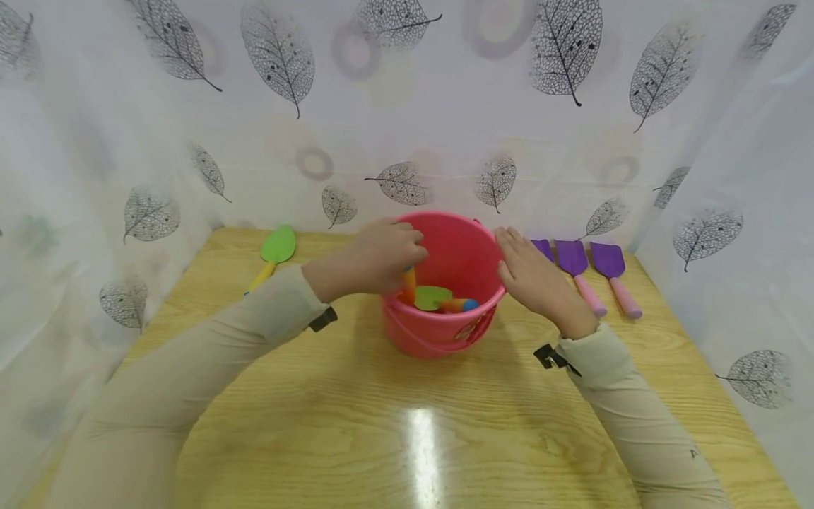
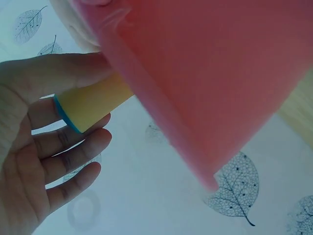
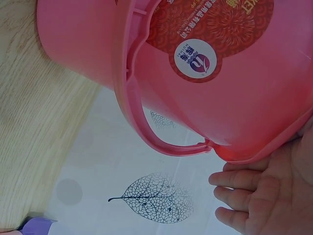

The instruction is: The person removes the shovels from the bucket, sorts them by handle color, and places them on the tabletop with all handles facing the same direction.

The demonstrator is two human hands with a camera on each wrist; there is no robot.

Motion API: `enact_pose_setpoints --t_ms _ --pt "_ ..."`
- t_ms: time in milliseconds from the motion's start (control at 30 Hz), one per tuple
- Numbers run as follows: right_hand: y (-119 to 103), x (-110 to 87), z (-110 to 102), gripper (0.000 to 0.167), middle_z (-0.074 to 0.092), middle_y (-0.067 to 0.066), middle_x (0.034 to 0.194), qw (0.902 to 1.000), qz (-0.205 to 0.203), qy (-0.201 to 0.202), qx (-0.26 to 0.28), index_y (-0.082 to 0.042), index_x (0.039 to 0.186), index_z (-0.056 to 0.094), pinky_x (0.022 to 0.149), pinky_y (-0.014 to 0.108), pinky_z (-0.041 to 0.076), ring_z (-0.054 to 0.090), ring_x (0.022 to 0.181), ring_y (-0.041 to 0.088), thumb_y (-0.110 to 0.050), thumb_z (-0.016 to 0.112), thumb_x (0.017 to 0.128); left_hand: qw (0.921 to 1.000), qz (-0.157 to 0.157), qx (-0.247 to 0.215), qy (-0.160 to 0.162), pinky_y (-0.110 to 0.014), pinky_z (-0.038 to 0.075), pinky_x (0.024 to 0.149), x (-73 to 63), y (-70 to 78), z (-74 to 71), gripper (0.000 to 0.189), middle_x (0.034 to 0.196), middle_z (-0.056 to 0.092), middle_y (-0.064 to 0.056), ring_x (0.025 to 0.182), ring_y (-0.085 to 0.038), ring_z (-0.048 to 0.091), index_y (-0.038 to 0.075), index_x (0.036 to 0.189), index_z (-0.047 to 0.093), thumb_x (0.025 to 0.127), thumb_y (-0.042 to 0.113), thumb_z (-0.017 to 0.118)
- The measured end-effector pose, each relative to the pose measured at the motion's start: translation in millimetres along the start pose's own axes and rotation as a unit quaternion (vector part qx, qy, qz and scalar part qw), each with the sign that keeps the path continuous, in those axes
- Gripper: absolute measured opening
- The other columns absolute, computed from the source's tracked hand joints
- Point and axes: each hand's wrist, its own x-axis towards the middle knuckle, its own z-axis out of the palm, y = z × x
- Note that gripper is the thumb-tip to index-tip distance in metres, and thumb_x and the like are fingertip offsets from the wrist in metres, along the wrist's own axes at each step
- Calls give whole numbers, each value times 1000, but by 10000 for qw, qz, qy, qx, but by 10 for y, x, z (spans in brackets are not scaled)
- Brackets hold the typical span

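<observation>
A pink bucket (image 1: 439, 329) stands on the table with its mouth tilted toward me. Over its left rim, my left hand (image 1: 378, 258) pinches the blue-ended orange-yellow handle (image 2: 95, 103) of a toy shovel between thumb and index finger, while the other fingers hang loose. That shovel's lower end is hidden in the bucket. Inside lie a green blade (image 1: 434, 297) and another orange handle (image 1: 456, 305) with a blue end; which handle the blade belongs to, I cannot tell. My right hand (image 1: 534, 276) rests on the right rim, its fingers (image 3: 237, 178) nearly straight beside the bucket wall.
A green toy shovel (image 1: 278, 244) with a yellow handle lies at the table's back left. Purple shovels (image 1: 608, 260) with pink handles lie at the back right. Leaf-printed white sheeting (image 1: 407, 127) hangs behind and at both sides. The bucket's handle (image 3: 128, 93) hangs down.
</observation>
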Motion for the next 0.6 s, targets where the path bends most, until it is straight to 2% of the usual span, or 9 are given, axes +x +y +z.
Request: enact_pose_setpoints --t_ms 167,367,600 --pt "0 1 3 57 16 26 154 10000 -11 8 1 9 146 14 119 50 11 9 145 39 -18 29 98 9999 -27 107 30 -33 47 79 -54 -6 -97 17 90 63 -2 88 -20 56 13 95 68 79 16 67" --pt "3 3 9 57 17 26 154 10000 -34 52 -16 10 146 15 119 50 12 10 145 40 -17 30 98 9993 -126 335 136 -32 47 81 -128 14 -192 19 94 64 -4 92 -21 57 12 100 69 82 15 66" --pt "1 6 4 57 15 26 154 10000 -18 35 11 9 146 14 119 50 11 10 145 40 -17 30 98 9958 -112 510 754 -32 47 79 -198 14 -181 15 90 64 -5 88 -22 57 9 97 69 83 14 65"
